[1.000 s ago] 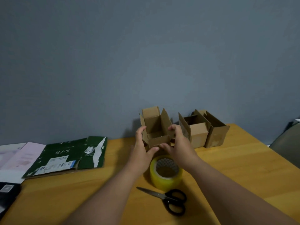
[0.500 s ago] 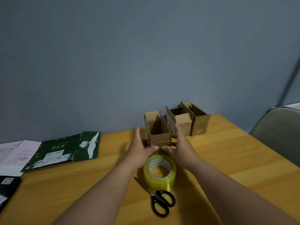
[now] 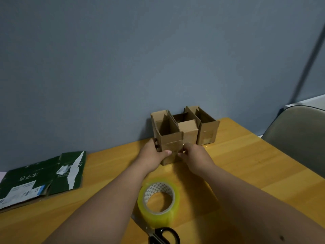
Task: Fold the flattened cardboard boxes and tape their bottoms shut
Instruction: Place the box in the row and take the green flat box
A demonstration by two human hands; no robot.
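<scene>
Cardboard box (image 3: 171,144) upright on table (image 3: 246,155), left hand (image 3: 152,155) gripping, right hand (image 3: 195,155) pinching it

- One head-worn view looks forward and down across the worktop (image 3: 246,164) toward the grey wall (image 3: 140,59).
- It sits close: both forearms reach in from the bottom edge.

Legible text only on the flattened green carton (image 3: 44,176), left side of the table. White chars printed on its green face, upside down from the cam, look like "木子", 2nd one unsure. White shipping label at near-left w/ small print and a blue patch: too small to read. Smaller white sticker mid-carton: unreadable too. Brown boxes, tape roll, scissors: no readable txt.
</scene>
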